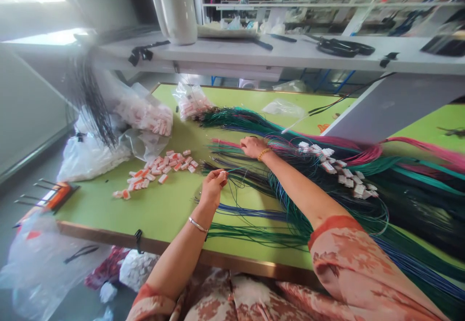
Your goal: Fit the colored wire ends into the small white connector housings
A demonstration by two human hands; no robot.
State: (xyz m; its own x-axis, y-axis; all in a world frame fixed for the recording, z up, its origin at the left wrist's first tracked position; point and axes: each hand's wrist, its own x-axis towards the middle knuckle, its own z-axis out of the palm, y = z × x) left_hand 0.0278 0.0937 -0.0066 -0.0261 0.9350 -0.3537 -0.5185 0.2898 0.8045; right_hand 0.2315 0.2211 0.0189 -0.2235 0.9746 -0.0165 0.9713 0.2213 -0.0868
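Observation:
Near the middle of the green table, my left hand (213,185) pinches a small white connector (223,175), mostly covered by the fingers. A thin green wire (236,169) runs out of it to the right. Farther back, my right hand (253,146) is closed, fingers curled down over the ends of pink wires (227,143) and dark green ones; what is between its fingertips is hidden. To the left lies a loose pile of white and orange connectors (160,166). Under my right forearm, several bundles of dark wires (254,178) spread out. Wired white connectors (329,166) lie in a cluster on the right.
Plastic bags of connectors (148,115) stand at the back left. An orange block with metal prongs (54,197) sits at the left table corner. A raised white shelf (225,54) crosses behind, bearing a white jug (174,8) and black scissors (341,46). Its panel (395,108) stands at right.

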